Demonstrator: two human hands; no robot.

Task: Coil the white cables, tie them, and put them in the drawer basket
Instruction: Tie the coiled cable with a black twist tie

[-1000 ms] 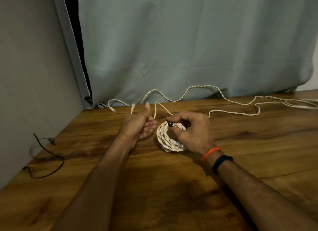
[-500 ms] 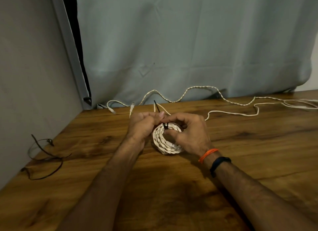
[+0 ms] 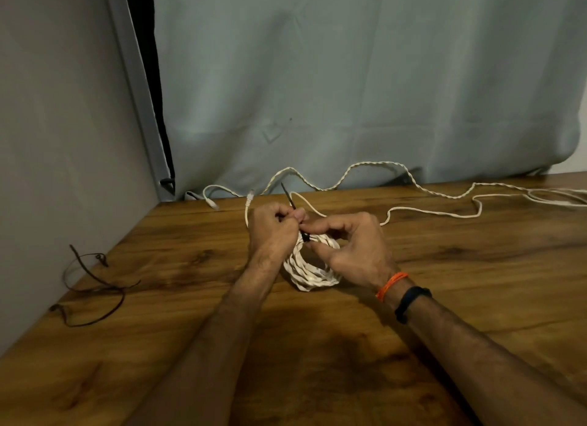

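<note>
A coil of white twisted cable (image 3: 309, 271) lies on the wooden table (image 3: 444, 298) between my hands. A black cable tie (image 3: 288, 198) wraps the top of the coil, and its free tail sticks up and back. My left hand (image 3: 273, 232) pinches that tail just above the coil. My right hand (image 3: 352, 247) holds the coil at the tie's head, thumb and fingers curled round the loops. More white cable (image 3: 413, 179) trails loose along the back of the table to the right edge. No drawer basket is in view.
Several loose black ties (image 3: 92, 286) lie at the table's left edge beside a grey wall (image 3: 63, 140). A pale curtain (image 3: 349, 76) hangs behind the table. White cable ends with plugs (image 3: 212, 203) lie at the back left.
My left hand moved from beside the coil, thumb up, onto the tie's tail and grips it. The tail now stands up behind my fingers. My right hand stayed on the coil.
</note>
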